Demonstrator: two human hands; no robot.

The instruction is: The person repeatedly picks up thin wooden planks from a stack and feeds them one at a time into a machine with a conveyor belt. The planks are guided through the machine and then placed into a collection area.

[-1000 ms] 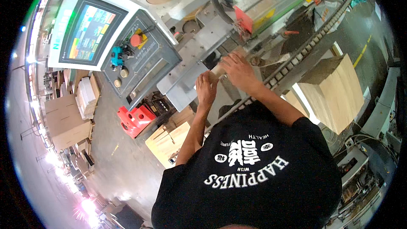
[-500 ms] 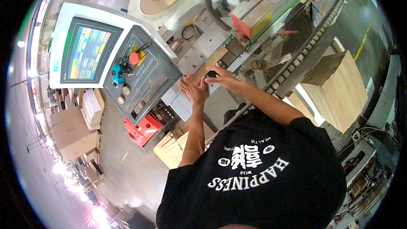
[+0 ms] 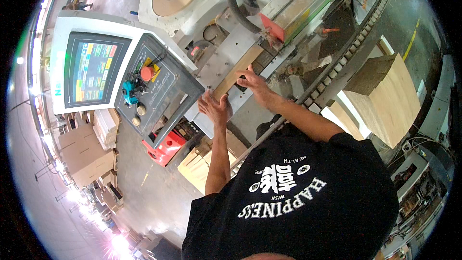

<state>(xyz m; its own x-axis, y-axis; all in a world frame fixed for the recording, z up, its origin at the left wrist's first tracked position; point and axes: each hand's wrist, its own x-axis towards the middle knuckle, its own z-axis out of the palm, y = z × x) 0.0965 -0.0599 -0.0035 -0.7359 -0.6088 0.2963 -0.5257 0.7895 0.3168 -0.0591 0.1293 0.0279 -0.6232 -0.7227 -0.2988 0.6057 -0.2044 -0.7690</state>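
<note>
Lying between both hands, wooden strip (image 3: 237, 73): left hand (image 3: 215, 109) cupping its near end, right hand (image 3: 254, 84) pinching its edge.

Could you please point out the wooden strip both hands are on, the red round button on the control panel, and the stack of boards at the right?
wooden strip (image 3: 239, 71), head view, middle of its top face.
red round button (image 3: 146, 73), head view, its cap.
stack of boards (image 3: 391, 97), head view, top board's face.

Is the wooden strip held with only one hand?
No, both the left hand and right hand touch the wooden strip.
</note>
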